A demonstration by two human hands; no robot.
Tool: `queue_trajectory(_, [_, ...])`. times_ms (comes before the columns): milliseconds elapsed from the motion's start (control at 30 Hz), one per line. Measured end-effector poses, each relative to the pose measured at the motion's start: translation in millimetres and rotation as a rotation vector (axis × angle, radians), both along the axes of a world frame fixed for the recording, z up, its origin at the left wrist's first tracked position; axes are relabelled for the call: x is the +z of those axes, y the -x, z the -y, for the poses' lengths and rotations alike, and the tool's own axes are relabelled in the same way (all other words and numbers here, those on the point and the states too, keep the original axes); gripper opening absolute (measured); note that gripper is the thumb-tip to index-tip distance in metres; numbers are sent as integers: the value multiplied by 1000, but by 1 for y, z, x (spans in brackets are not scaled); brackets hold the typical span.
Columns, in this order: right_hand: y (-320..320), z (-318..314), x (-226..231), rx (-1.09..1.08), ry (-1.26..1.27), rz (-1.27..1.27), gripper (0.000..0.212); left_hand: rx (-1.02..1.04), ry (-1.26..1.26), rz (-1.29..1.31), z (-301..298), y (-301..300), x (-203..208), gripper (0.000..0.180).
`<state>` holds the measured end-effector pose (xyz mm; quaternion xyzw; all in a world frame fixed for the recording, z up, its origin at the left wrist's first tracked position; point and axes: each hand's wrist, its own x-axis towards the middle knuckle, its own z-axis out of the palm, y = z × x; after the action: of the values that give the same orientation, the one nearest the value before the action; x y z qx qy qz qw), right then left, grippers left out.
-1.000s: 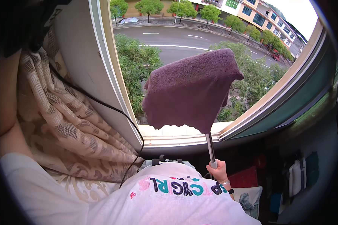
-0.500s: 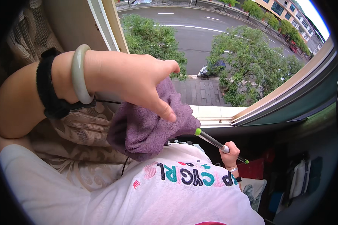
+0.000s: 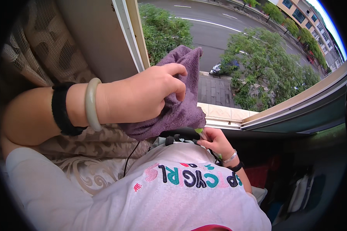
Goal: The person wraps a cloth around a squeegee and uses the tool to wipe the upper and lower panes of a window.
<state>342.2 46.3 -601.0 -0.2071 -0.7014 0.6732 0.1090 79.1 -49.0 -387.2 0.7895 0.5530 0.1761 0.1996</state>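
Note:
A purple towel-like cloth [image 3: 191, 82] is draped over the head of a thin silver pole, hiding whatever is under it. My left hand [image 3: 144, 90], with a pale bangle and a black band at its wrist, lies over the cloth with its fingers curled into the folds. The thumb's hold is partly hidden. Just below the cloth, my right hand [image 3: 219, 142] is wrapped round the pole close to its green collar [image 3: 199, 131]. A bracelet and a dark band circle that wrist.
In front is an open window, with its tiled sill [image 3: 223, 112], left frame [image 3: 133, 34] and right sash [image 3: 293, 104]. A street [image 3: 212, 29] and trees [image 3: 266, 65] lie far below. Patterned curtains [image 3: 46, 42] hang at my left. A dark cord [image 3: 130, 159] runs beside my shirt.
My right hand has moved left and up the pole, nearer the cloth. My left hand's spread thumb and finger have curled onto the cloth, whose top now stands higher.

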Motion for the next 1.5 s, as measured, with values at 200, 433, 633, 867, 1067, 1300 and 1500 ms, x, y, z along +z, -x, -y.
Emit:
queue_trajectory(200, [57,11,22,-63,-110,-229,27,-47,-156,-417,25,-26,-17,33])
queue_trajectory(433, [64,14,52,-24,-252,-112,28,8,-644,-759,33,-34,-44,11])
queue_trajectory(633, [52,4,36,-40,-375,-21,26,-26,-353,-139,22,-16,-8,16])
queue_trajectory(867, [20,-5,30,-185,-402,-1,23,332,-79,190,20,38,13,32])
queue_trajectory(1067, [16,-7,57,-72,-548,118,24,120,193,-263,33,29,14,41])
queue_trajectory(1300, [21,5,57,45,-743,108,28,-159,-110,-452,38,-8,-13,28])
queue_trajectory(1500, [22,7,53,86,-678,131,27,216,-260,-646,25,46,19,10])
